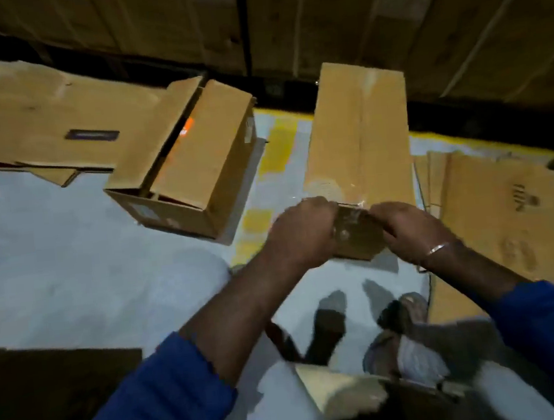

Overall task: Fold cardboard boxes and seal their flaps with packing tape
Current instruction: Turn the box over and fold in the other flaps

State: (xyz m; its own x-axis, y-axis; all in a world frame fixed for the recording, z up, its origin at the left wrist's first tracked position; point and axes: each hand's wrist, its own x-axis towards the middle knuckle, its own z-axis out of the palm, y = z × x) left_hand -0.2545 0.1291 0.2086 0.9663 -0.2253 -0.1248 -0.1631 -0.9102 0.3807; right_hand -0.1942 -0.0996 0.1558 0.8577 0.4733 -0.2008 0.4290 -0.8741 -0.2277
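Item 1: tall box (356, 134). It stands on the pale floor (71, 263) right in front of you, flaps closed, a glossy strip of clear tape (365, 99) running along its top seam and down over the near edge.

Item 2: your left hand (300, 233). Its fingers are curled over the near end of the tall box, at the left side of the tape end. What exactly they pinch is blurred.

Item 3: your right hand (409, 227). Its fingers are curled on the same near end, at the right side, a metal bracelet (436, 248) on the wrist. Between your two hands lies a crinkled, shiny patch of tape on the cardboard.

Item 4: open box (193, 163). It sits on the floor to the left of the tall box, apart from it, top flaps loose and partly raised, something orange showing in the gap.

Item 5: flat cardboard (32, 111). It lies beyond and left of the open box.

Item 6: flattened sheets (505, 208). They are stacked on the floor just right of the tall box.

Item 7: wooden crates (317, 13). They line the far side.

Item 8: your feet (404, 312), in sandals, below your hands.
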